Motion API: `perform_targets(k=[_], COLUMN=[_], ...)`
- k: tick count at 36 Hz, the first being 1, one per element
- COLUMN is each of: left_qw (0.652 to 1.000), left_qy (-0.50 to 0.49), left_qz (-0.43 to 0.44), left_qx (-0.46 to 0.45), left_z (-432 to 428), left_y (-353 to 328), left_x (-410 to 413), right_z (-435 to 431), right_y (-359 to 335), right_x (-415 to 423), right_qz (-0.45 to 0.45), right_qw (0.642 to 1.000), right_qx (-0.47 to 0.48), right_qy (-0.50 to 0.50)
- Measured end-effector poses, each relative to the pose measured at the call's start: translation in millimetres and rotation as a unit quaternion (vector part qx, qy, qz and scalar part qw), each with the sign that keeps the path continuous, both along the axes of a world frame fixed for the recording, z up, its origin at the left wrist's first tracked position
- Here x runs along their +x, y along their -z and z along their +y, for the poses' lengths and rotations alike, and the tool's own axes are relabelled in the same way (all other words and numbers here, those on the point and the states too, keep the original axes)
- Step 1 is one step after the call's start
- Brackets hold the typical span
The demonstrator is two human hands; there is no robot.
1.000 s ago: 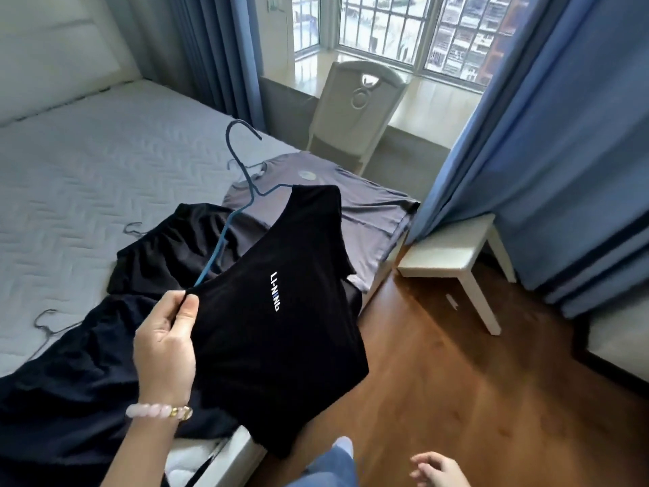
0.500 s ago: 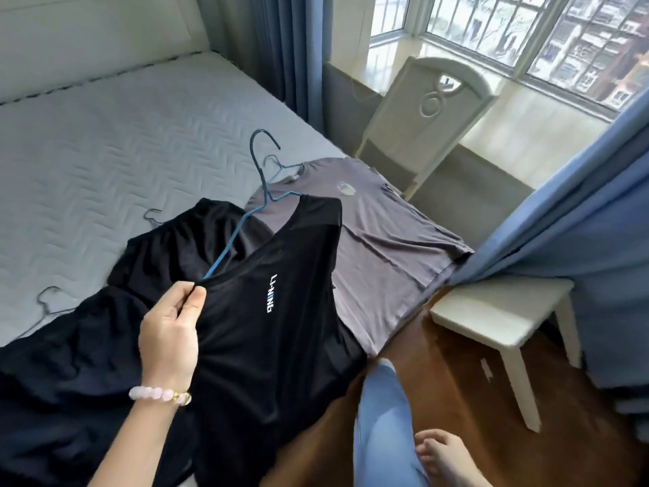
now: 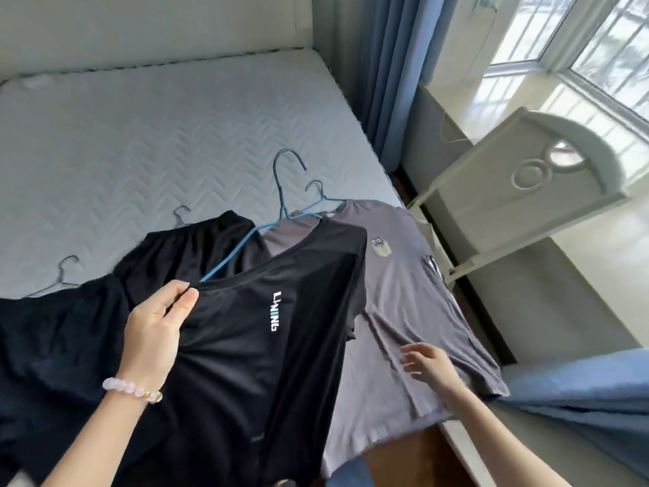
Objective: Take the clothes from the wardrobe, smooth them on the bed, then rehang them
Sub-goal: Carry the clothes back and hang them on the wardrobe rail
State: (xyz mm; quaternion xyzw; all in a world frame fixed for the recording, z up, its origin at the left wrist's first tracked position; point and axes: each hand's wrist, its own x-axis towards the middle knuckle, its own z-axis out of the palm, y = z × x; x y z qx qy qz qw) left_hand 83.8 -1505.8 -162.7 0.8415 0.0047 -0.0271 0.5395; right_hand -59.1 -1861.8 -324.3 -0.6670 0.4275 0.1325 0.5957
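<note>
My left hand point(image 3: 156, 328) pinches the shoulder of a black T-shirt point(image 3: 253, 363) with a white chest logo, which hangs on a blue hanger point(image 3: 267, 226) held above the bed point(image 3: 140, 135). My right hand point(image 3: 430, 363) hovers with relaxed fingers over a grey T-shirt point(image 3: 407, 304) that lies flat on the bed's near right corner on its own hanger point(image 3: 318, 191). Two more dark garments point(image 3: 189, 251) lie on the mattress to the left, each with a thin hanger hook point(image 3: 66, 265) sticking out.
A white chair point(image 3: 519, 191) stands tight against the bed's right side below the window point(image 3: 597, 47). Blue curtains point(image 3: 386, 65) hang at the bed's far corner, and more blue curtain point(image 3: 579, 388) bunches at lower right. Wood floor point(image 3: 414, 462) shows by the bed edge.
I have stepped closer to the bed and the view has swung left. My right hand has risen from beside my leg to above the grey T-shirt. The left hand keeps its pinch.
</note>
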Motion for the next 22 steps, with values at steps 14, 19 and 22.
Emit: perform_targets(k=[14, 19, 22], left_qw=[0.987, 0.98, 0.982], left_qy=[0.068, 0.062, 0.029], left_qz=[0.141, 0.184, 0.182], left_qx=[-0.046, -0.039, -0.042], left_z=[-58, -56, -65], left_y=[158, 257, 304], left_x=[163, 219, 244], right_z=[-79, -92, -105], right_y=[71, 134, 166], right_x=[205, 295, 348], right_qz=[-0.055, -0.063, -0.077], right_qw=[0.992, 0.976, 0.956], right_qx=[-0.069, -0.137, -0.219], right_qy=[-0.093, -0.155, -0.181])
